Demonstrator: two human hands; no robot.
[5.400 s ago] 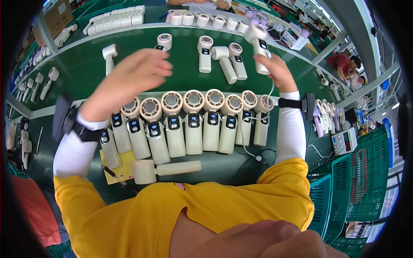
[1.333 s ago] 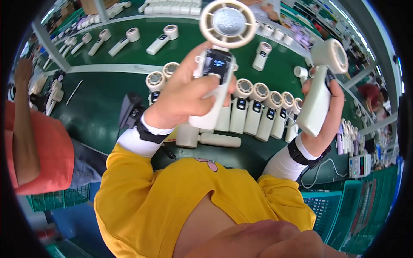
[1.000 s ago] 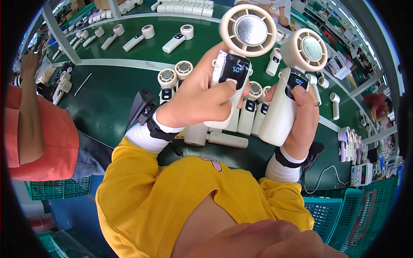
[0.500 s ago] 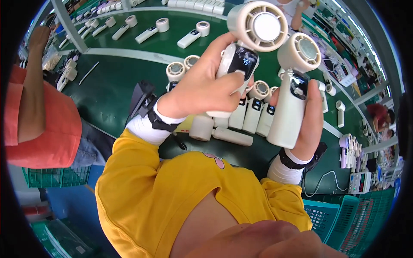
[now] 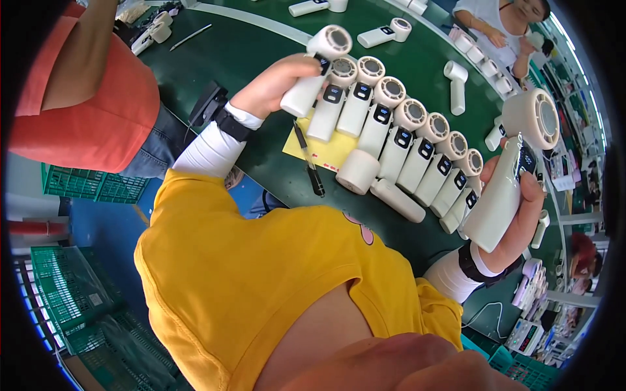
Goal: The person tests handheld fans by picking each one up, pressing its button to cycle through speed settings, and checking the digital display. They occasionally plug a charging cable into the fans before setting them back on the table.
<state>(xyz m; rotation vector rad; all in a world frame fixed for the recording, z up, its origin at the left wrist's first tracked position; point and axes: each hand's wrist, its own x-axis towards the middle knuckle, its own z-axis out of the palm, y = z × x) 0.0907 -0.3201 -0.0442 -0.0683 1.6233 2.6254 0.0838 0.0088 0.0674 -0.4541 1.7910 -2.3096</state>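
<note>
My left hand [image 5: 270, 85] is closed round a white handheld fan [image 5: 302, 98], at the left end of a row of similar fans [image 5: 394, 154]. These lie side by side on the green table, their round heads pointing away from me and dark display panels facing up. Closer to me lies another white fan [image 5: 399, 201], its display out of sight. To the right of the row, my right hand [image 5: 523, 221] grips a larger-looking fan [image 5: 490, 207] in the air, its display partly lit. A yellow sheet [image 5: 297, 144] and a black pen [image 5: 313, 176] are left of the row.
A person in an orange-red top [image 5: 107, 124] stands close on my left. Across the table sits another person [image 5: 486, 29]. More fans [image 5: 458, 88] lie farther off. Green crates [image 5: 98, 184] are at left; a box with a lit display [image 5: 523, 337] is lower right.
My hands have moved apart. The left has gone down to the row's left end with its fan, and the right has shifted right with its own. The view has turned, uncovering the row.
</note>
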